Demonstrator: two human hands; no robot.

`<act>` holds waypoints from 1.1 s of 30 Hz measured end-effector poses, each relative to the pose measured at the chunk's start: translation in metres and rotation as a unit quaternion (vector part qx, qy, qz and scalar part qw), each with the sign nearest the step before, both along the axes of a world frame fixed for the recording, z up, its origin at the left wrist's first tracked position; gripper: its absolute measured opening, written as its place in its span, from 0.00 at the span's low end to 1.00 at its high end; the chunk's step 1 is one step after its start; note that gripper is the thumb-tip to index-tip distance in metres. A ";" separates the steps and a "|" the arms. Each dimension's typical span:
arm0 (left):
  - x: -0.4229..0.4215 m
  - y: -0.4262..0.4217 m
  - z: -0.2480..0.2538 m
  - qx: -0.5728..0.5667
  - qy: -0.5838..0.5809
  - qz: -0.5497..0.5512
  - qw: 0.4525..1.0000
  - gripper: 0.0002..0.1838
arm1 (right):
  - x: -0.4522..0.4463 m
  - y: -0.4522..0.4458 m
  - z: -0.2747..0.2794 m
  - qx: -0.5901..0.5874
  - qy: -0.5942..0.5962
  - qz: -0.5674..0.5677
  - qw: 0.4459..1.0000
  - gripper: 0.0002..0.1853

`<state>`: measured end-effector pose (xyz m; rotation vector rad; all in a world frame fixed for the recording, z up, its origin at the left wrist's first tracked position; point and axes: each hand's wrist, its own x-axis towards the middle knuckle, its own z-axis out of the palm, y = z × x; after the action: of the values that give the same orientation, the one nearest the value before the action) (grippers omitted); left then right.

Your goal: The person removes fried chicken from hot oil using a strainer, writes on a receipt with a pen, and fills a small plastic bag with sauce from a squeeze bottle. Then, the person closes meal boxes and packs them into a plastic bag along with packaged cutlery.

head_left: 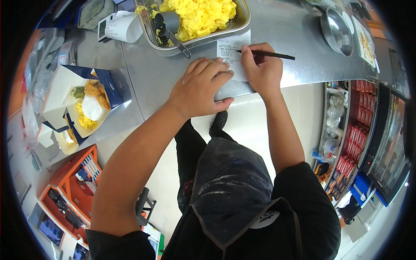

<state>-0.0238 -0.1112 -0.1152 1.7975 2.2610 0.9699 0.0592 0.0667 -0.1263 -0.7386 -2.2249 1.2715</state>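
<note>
Presumably to steady the receipt [238, 68], upper centre, left hand [198, 86] lies empty, fingers loosely spread; right hand [263, 69] pinches black pen [277, 55]

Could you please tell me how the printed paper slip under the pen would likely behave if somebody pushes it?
The paper slip looks thin, so it would probably bend or crumple. It seems very light and may slide easily on the smooth-looking metal counter. The left hand, at its edge, might hold it back somewhat.
</note>
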 end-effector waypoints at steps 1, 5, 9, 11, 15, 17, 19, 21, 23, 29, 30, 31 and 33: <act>0.000 0.000 0.000 0.000 0.000 0.000 1.000 0.29 | 0.000 -0.001 0.000 0.007 0.000 -0.008 1.000 0.12; 0.000 0.000 -0.001 0.002 0.001 0.000 1.000 0.29 | 0.002 0.000 0.003 0.016 0.009 0.018 1.000 0.12; 0.000 0.000 0.000 -0.005 -0.001 -0.003 1.000 0.29 | 0.002 -0.002 0.007 0.006 0.001 0.016 1.000 0.12; 0.000 0.000 0.000 -0.005 0.000 -0.003 1.000 0.29 | 0.003 -0.002 0.005 0.010 0.004 0.007 1.000 0.12; -0.001 0.000 0.001 -0.001 -0.002 -0.003 1.000 0.29 | 0.004 -0.001 0.006 0.011 0.010 0.044 0.999 0.12; 0.000 0.000 0.002 -0.005 -0.003 -0.003 1.000 0.29 | 0.004 -0.001 0.008 0.008 -0.002 0.047 0.999 0.12; 0.000 0.001 0.001 -0.009 -0.004 -0.002 1.000 0.29 | 0.003 -0.003 0.007 0.039 0.011 0.015 0.999 0.11; 0.000 0.000 0.001 -0.005 -0.001 -0.001 1.000 0.29 | 0.002 -0.003 0.003 -0.007 0.037 -0.015 0.999 0.11; 0.000 0.000 0.000 -0.004 0.000 0.001 1.000 0.29 | 0.001 -0.003 -0.002 -0.053 0.062 -0.044 0.996 0.11; 0.001 0.000 0.001 -0.001 0.002 0.004 1.000 0.29 | -0.003 -0.001 -0.014 0.007 0.095 -0.029 0.995 0.09; 0.001 0.000 0.001 -0.001 0.001 0.003 1.000 0.29 | -0.001 -0.003 -0.010 0.017 0.086 -0.011 0.996 0.09; 0.001 0.000 0.001 -0.001 0.001 0.003 1.000 0.29 | 0.000 -0.004 -0.007 0.027 0.078 0.006 0.997 0.09; 0.001 -0.001 0.001 -0.006 0.001 0.003 1.000 0.28 | 0.000 -0.004 -0.009 0.032 0.084 -0.011 0.996 0.09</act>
<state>-0.0223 -0.1121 -0.1144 1.7894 2.2706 0.9537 0.0591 0.0624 -0.1358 -0.6071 -2.1071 1.2009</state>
